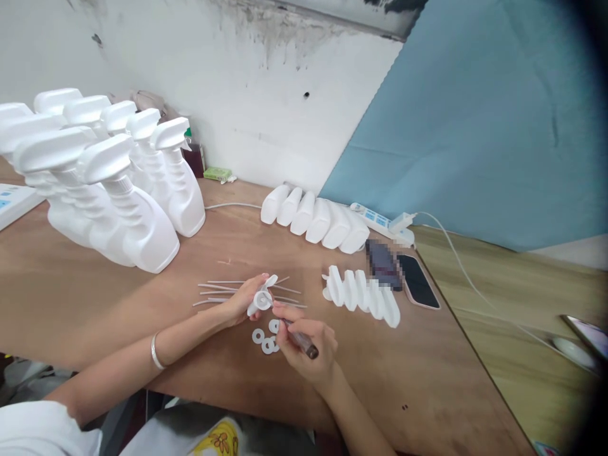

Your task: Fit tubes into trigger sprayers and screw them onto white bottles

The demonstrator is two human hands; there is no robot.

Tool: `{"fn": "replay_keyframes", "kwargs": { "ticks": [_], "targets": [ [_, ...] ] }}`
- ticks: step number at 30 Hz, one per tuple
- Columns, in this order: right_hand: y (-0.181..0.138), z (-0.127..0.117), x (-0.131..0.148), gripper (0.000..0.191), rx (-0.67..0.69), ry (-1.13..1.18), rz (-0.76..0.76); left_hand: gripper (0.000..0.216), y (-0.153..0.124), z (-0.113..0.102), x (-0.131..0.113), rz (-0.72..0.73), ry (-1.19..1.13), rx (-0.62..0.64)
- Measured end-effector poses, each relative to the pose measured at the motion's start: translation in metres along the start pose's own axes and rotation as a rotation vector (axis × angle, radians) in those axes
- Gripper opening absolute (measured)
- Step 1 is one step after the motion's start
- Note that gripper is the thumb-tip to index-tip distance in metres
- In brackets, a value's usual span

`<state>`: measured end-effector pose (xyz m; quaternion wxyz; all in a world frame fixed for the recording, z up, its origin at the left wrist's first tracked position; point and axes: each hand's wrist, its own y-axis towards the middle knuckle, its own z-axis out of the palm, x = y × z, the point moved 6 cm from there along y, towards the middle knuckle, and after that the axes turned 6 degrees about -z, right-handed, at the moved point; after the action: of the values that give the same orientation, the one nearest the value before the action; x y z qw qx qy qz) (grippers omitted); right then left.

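My left hand point(247, 300) is closed around a white trigger spray head point(261, 300), its round open underside facing me. In my right hand point(308, 342) is a slim tool with a dark brown handle point(303, 342), gripped like a pen. The tool points at the opening of the spray head; whether its tip touches inside is too small to tell. Several flat white ring washers point(258, 336) lie on the table just below my hands, partly hidden by my right fingers. Thin white dip tubes point(219, 292) lie behind and under my left hand.
Several white spray bottles point(147, 225) with heads fitted stand at left. A row of white bottles point(304, 214) lies at the back, with more spray heads point(363, 293) at right. Beside them are a phone point(418, 282) and a power strip point(375, 220) with a cable, near the table's right edge.
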<state>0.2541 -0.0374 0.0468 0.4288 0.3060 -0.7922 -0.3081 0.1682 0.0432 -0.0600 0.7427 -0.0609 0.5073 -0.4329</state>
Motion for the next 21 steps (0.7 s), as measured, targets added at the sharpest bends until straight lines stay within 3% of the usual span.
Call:
{"fn": "replay_keyframes", "kwargs": {
  "ticks": [3, 8, 13, 15, 21],
  "targets": [
    [-0.003, 0.0, -0.011, 0.031, -0.041, 0.061, 0.077, 0.041, 0.001, -0.002, 0.002, -0.024, -0.054, -0.015],
    [-0.007, 0.005, -0.017, 0.031, -0.03, 0.146, 0.074, 0.039, 0.0, -0.005, 0.001, -0.011, -0.103, -0.027],
    [-0.014, -0.007, -0.039, 0.021, -0.214, 0.335, 0.451, 0.036, -0.003, -0.001, 0.005, -0.005, 0.015, -0.004],
    [-0.013, -0.009, -0.043, 0.021, -0.239, 0.4, 0.525, 0.036, -0.003, -0.001, 0.005, 0.022, 0.049, -0.019],
    [-0.009, -0.008, -0.044, 0.027, -0.304, 0.581, 0.544, 0.036, -0.006, -0.001, 0.004, 0.048, 0.107, -0.031]
  ]
}}
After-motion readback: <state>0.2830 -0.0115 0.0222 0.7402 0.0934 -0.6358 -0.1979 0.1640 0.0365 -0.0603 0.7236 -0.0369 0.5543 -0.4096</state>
